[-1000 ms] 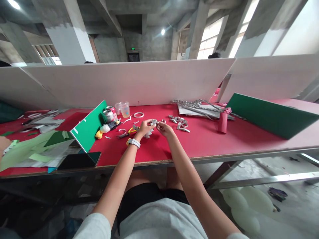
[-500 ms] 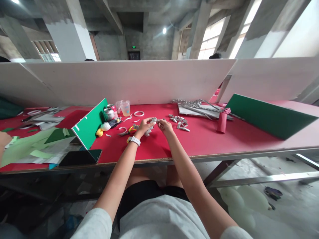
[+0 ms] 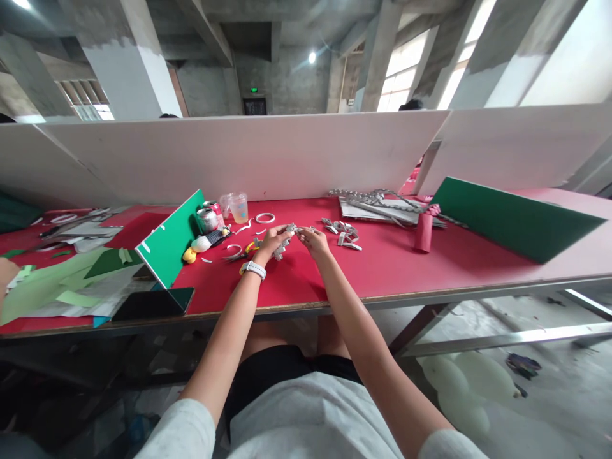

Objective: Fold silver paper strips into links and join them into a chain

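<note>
Over the red table, my left hand [image 3: 272, 242] grips a folded grey chain-like piece [image 3: 281, 250], which hangs below its fingers. Close beside it on the right, my right hand [image 3: 314, 242] has its thumb and fingers pinched together at the end of the grey piece; what exactly it pinches is too small to tell. Loose grey folded strips [image 3: 348, 234] lie to the right of my hands. Yellow-handled pliers [image 3: 249, 248] and a white tape ring [image 3: 265, 218] rest left of and behind them.
A green board [image 3: 169, 245] stands at the left beside cans [image 3: 208, 220] and plastic cups [image 3: 239, 207]. A dark tablet [image 3: 153, 303] lies at the front left edge. Right are a red cylinder [image 3: 423, 233], a grey braid [image 3: 377, 196] and another green board [image 3: 516, 223]. Another person's hand [image 3: 6, 273] shows far left.
The view has shifted slightly. Both my hands stay close together at the grey piece, with my fingers a little differently placed.
</note>
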Action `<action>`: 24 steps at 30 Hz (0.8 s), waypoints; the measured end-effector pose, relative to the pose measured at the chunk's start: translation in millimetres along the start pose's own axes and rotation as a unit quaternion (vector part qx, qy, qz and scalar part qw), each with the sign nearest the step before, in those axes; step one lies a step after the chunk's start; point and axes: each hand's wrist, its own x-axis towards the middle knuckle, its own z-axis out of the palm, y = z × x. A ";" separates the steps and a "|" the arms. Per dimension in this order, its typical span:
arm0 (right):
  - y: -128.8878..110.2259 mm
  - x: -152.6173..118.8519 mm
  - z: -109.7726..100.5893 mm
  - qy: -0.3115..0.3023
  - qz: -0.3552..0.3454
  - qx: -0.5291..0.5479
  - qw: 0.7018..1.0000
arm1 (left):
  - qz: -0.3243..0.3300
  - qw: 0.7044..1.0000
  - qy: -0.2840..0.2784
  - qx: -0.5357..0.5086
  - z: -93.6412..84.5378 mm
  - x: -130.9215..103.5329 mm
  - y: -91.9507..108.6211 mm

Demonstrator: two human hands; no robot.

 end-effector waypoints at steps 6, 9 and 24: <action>1.3 0.8 -2.3 0.030 -0.004 -0.013 0.999 | 0.024 0.999 0.016 0.039 3.7 2.7 -2.3; 3.0 2.9 -3.4 0.044 0.000 -0.020 0.999 | 0.038 0.997 0.020 0.057 5.4 3.0 -2.4; 3.5 -2.3 4.5 0.035 -0.048 -0.107 0.992 | 0.058 0.995 0.068 0.052 7.9 7.7 -9.5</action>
